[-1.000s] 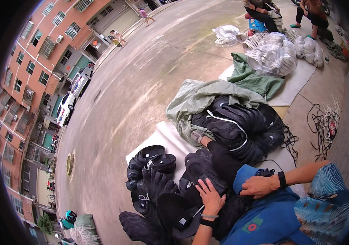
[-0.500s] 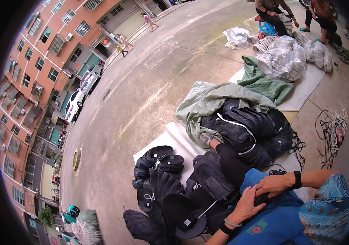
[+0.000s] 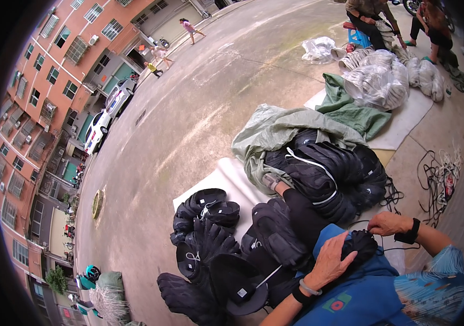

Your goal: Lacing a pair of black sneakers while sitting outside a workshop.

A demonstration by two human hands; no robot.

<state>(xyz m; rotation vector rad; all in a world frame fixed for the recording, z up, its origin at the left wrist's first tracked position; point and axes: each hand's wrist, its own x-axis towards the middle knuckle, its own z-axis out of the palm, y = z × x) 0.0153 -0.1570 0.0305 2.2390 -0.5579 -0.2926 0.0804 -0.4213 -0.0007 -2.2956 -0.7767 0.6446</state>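
On my lap, over a blue apron (image 3: 351, 293), lies a black shoe upper (image 3: 363, 244). My left hand (image 3: 330, 262) grips its near-left side, with the thumb and fingers on either side of the dark fabric. At its far-right end my right hand (image 3: 390, 223) is closed in a pinch on what looks like a thin black cord (image 3: 400, 248), which trails off to the right. The fingertips are small and partly hidden. Stacked black shoe uppers (image 3: 278, 231) lean by my leg, and another nested bundle (image 3: 206, 209) lies beyond.
A large black bundle tied with a white strap (image 3: 319, 168) sits in a pale green sack (image 3: 267, 130). Loose cords (image 3: 433, 179) lie at right. Two people sit by plastic-wrapped bundles (image 3: 378, 81) at far right. White cars (image 3: 99, 130) stand along the building.
My right hand has moved away from my left, up and right, and now pinches at the shoe upper's end. More of the upper shows. Passers-by in the distance have moved.
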